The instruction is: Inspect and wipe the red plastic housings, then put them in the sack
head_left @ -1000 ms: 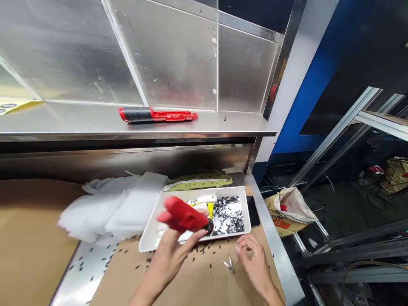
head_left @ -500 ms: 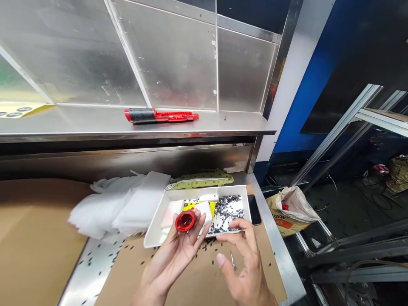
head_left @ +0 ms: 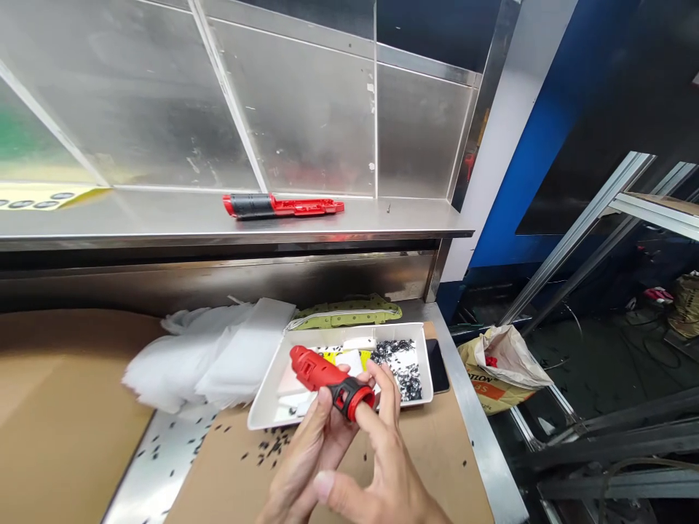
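Note:
My left hand (head_left: 311, 455) is closed around a red plastic housing (head_left: 317, 370) with a black collar. The housing tilts over the front of the white tray (head_left: 256, 416), its round open end facing down and right. At that end is my right hand (head_left: 387, 455), its index finger touching or just inside the rim. The right thumb stands well apart, and the other right fingers are partly hidden behind the collar. In the tray lie many small black pieces (head_left: 407, 378), a yellow sheet and white blocks.
On the metal shelf (head_left: 415, 217) rests another red and black housing (head_left: 284, 207). White foam sheets (head_left: 212, 356) lie left of the tray, a phone (head_left: 437, 365) right of it. Black bits are scattered over the cardboard (head_left: 437, 451). A paper sack (head_left: 499, 367) stands right of the bench.
The housing has turned from facing me end-on to lying lengthwise, open end to the right. My right hand has moved left until its index finger meets that end.

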### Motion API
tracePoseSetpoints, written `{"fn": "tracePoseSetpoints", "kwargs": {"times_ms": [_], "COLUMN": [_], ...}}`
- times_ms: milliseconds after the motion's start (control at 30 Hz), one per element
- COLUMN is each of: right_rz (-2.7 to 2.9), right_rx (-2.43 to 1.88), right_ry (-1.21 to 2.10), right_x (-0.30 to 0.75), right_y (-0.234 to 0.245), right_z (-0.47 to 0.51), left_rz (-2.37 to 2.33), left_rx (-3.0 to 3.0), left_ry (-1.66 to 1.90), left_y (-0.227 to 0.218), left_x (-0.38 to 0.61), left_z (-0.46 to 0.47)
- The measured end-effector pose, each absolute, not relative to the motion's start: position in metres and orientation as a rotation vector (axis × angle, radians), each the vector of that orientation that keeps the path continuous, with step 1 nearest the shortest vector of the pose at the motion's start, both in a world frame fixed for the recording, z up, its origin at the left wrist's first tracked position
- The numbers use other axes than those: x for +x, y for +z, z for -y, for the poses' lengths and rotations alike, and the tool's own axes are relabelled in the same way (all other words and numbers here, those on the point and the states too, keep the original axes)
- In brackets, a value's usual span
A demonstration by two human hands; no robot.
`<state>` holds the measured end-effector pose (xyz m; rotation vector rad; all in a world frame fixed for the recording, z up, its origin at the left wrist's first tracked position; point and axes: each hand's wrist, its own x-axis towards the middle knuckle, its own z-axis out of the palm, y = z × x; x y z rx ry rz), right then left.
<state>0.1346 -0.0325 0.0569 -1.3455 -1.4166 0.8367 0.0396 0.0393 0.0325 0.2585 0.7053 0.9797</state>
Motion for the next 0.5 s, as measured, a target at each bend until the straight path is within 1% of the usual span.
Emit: {"fn": "tracePoseSetpoints", "kwargs": {"times_ms": [133,333,433,500], "right_rz": [1.564,1.805,1.749,1.614], "right_rx": [-1.402,-1.514,-1.485,-1.474], "right_ry": [0.799,0.561,0.472,0.405], "right_x": [0.146,0.161,0.171,0.181], "right_y": [0.057,0.059,0.053,0.039], "right_z": [0.032,0.034,0.042,0.049], "left_rz": [-0.795,-0.822,-0.896,-0.965], "left_rx": [0.39,0.505,0.709,0.875], "left_ry": [0.96,0.974,0.998,1.045], "left_y": [0.032,0.036,0.043,0.048], "left_x": [0.036,0.035,0.035,0.032], "left_z": [-0.037,-0.037,-0.041,-0.046]}}
